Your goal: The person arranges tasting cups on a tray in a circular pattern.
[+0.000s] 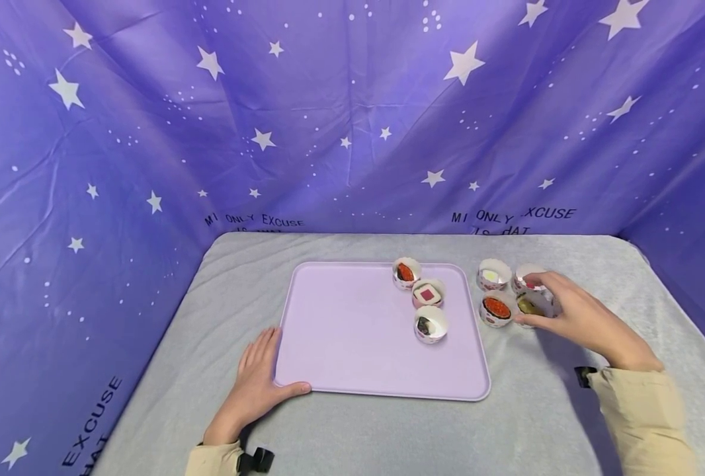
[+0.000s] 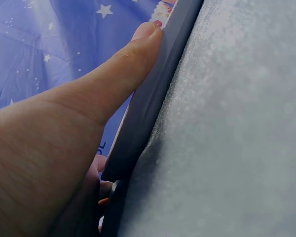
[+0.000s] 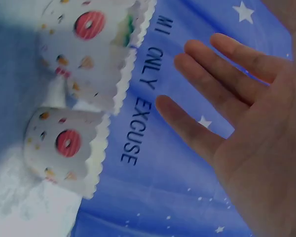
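Observation:
My left hand (image 1: 256, 380) lies at the near left corner of the lilac tray (image 1: 340, 344), fingers straight along its left edge. The thumb (image 2: 133, 57) touches the near rim in the left wrist view. On the tray's right side are three paper cups: one with an orange-topped piece (image 1: 405, 272), one with a white-and-red square (image 1: 428, 295) and one with a dark-and-white piece (image 1: 427, 325). Over the cup with an olive-green piece (image 1: 528, 304), my right hand (image 1: 584, 320) spreads its fingers and thumb. In the right wrist view the fingers appear apart from the patterned cups (image 3: 64, 145).
Beside the olive-green piece's cup stand a cup with orange roe (image 1: 497, 309), a cup with a pale yellow-and-white piece (image 1: 494, 275) and a partly hidden cup (image 1: 525, 274). A grey cloth (image 1: 388, 436) covers the table. Purple star-patterned curtains (image 1: 340, 165) hang behind and at the sides.

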A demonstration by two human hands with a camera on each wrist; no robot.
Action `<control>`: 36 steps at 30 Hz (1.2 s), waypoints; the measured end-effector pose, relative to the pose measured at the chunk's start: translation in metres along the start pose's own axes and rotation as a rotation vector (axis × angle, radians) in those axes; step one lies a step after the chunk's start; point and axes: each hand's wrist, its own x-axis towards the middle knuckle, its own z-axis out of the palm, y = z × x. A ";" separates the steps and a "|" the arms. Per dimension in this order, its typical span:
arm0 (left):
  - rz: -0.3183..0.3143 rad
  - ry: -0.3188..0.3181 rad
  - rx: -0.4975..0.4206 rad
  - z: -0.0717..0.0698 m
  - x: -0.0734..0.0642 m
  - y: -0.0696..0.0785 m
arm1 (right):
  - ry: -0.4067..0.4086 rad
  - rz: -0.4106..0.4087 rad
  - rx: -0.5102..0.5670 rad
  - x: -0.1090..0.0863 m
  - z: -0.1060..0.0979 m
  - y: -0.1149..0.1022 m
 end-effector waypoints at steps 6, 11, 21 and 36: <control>0.009 0.009 0.008 0.000 0.000 0.000 | 0.014 0.009 0.029 -0.005 -0.002 0.016; 0.009 0.010 0.005 0.001 0.000 0.000 | 0.034 0.020 0.038 -0.008 -0.007 0.030; 0.004 0.002 0.003 0.001 0.001 -0.001 | 0.026 0.052 0.066 -0.013 -0.013 0.057; 0.051 0.054 0.009 -0.001 0.000 0.004 | -0.036 0.197 0.090 -0.018 -0.023 0.090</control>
